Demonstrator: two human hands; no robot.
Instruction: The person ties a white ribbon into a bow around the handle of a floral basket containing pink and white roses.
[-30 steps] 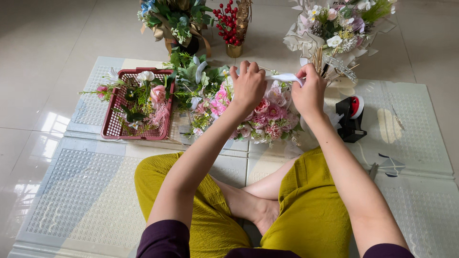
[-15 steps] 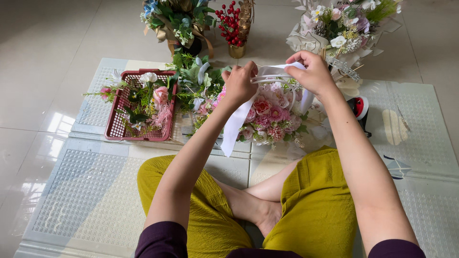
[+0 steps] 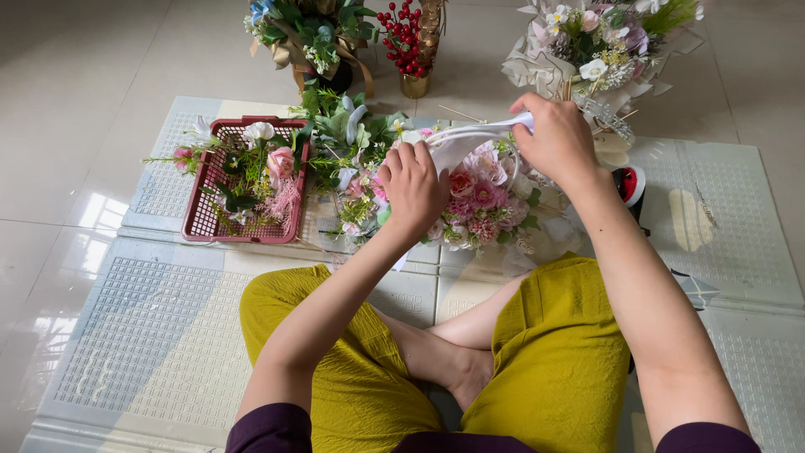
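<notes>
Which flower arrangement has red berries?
The small one in the gold vase, top centre; red berries stick up from it. The others show pink, white or green.

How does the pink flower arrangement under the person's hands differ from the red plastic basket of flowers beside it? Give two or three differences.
The pink flower arrangement is a dense dome of pink blooms; the red plastic basket holds loose, scattered stems with much green. The left hand and right hand stretch a white ribbon over the arrangement; the basket lies untouched. Both sit on the pale floor mat.
</notes>
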